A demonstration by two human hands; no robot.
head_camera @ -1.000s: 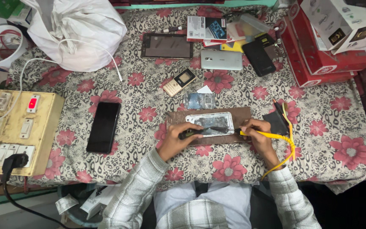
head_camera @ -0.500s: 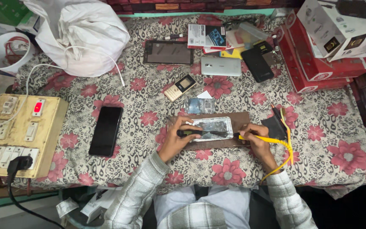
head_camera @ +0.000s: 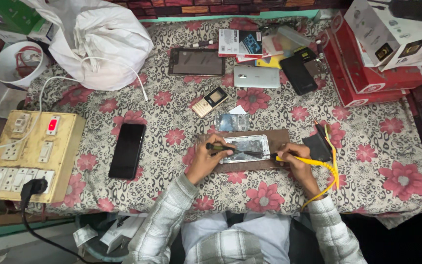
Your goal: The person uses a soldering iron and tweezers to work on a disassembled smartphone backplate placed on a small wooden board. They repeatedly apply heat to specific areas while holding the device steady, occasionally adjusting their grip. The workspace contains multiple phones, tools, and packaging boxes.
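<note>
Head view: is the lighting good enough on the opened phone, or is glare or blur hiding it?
Head view: light is even and soft; the opened phone shows a pale sheen but no harsh glare; left hand and right hand look sharp; frame corners darken, edges bow slightly.

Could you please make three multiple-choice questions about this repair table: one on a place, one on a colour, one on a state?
1. Where does the black phone lie?
A. left of the opened phone
B. on the red boxes
C. in the white bag

2. What colour is the cable at the right hand?
A. green
B. yellow
C. blue

3. How is the opened phone on the brown mat?
A. whole, screen lit
B. folded shut
C. back off, insides showing

Answers: 1 A, it lies on the cloth between switchboard and mat. 2 B, the cable is yellow. 3 C, its inner parts show.
</note>
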